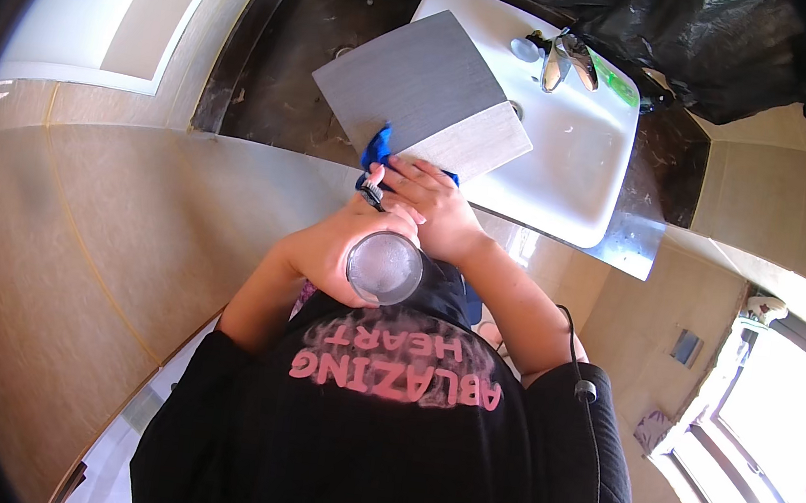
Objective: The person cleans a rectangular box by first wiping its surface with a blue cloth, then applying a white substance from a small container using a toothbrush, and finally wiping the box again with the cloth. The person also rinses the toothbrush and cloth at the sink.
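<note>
My left hand (323,243) is wrapped around a clear drinking cup (385,268), seen from above with its mouth towards me. A toothbrush (372,195) with white bristles and a dark head sticks up from the same hand. My right hand (437,207) lies beside it, its fingers stretched over a blue cloth (378,147) that shows on both sides of them. The cloth is at the near edge of a grey box-like object (420,84) with a lighter side face. That object sits over the counter and the left part of a white washbasin (586,190).
A chrome faucet (559,62) stands at the basin's back, near a green item (616,82). Dark stone counter (275,61) surrounds the basin. Black plastic sheeting (690,39) hangs at the upper right. A bright window (777,409) is at the right. A cord (596,448) runs along my right sleeve.
</note>
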Tool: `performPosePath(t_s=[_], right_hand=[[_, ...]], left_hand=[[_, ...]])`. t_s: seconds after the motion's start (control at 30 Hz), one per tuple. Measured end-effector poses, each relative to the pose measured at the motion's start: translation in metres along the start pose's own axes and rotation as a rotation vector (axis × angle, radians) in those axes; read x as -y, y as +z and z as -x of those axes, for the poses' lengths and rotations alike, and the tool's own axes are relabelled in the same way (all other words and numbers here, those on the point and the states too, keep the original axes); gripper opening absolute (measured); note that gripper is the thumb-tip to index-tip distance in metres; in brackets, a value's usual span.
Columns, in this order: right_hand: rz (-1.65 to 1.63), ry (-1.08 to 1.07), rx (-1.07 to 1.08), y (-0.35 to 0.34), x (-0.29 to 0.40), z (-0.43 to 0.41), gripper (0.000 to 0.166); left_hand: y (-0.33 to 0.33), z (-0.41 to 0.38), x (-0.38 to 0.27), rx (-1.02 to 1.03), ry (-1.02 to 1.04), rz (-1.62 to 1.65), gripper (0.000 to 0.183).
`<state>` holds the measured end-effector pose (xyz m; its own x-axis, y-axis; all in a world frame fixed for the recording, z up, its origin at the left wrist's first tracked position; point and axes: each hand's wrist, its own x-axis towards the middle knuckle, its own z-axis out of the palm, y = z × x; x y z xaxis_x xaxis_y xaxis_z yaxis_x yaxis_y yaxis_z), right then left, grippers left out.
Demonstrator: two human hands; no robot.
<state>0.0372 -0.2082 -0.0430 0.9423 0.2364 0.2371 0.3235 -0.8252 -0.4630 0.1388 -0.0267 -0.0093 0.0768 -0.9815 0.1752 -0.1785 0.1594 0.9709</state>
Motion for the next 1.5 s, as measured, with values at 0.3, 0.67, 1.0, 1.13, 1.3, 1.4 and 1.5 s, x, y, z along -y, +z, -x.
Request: performPosePath(t_s=[0.3,0.67,1.0,1.13,1.3,1.4,1.5], right_hand=[[-0.079,-0.103,-0.103,0.041,-0.005,0.041,0.043],[-0.506,0.321,-0.285,0.011,-0.005,0.094,0.030],[-0.818,0.530,-0.019,-0.077,0.004,0.079,0.019],[-0.802,0.612,-0.341,-0.091,-0.004,0.107,0.013],[-0.934,0.826,-0.955,-0.087,-0.034,0.138,0.009],[-0.747,0.905,-1.017,-0.076,-0.070,0.156,0.010],[-0.623,0.975,-1.043,-0.069,-0.107,0.171,0.013]], left_hand=[[0.021,0.008,0.025,0.014,-0.019,0.019,0.075],[0.027,0.004,0.016,-0.033,0.055,0.210,0.077],[0.023,-0.053,0.007,-0.040,0.093,0.160,0.088],[0.043,-0.098,-0.002,-0.088,0.094,0.100,0.091],[0.079,-0.166,0.012,-0.209,0.045,-0.130,0.089],[0.100,-0.209,0.026,-0.342,0.009,-0.203,0.084],[0.126,-0.257,0.052,-0.529,-0.019,-0.263,0.082]])
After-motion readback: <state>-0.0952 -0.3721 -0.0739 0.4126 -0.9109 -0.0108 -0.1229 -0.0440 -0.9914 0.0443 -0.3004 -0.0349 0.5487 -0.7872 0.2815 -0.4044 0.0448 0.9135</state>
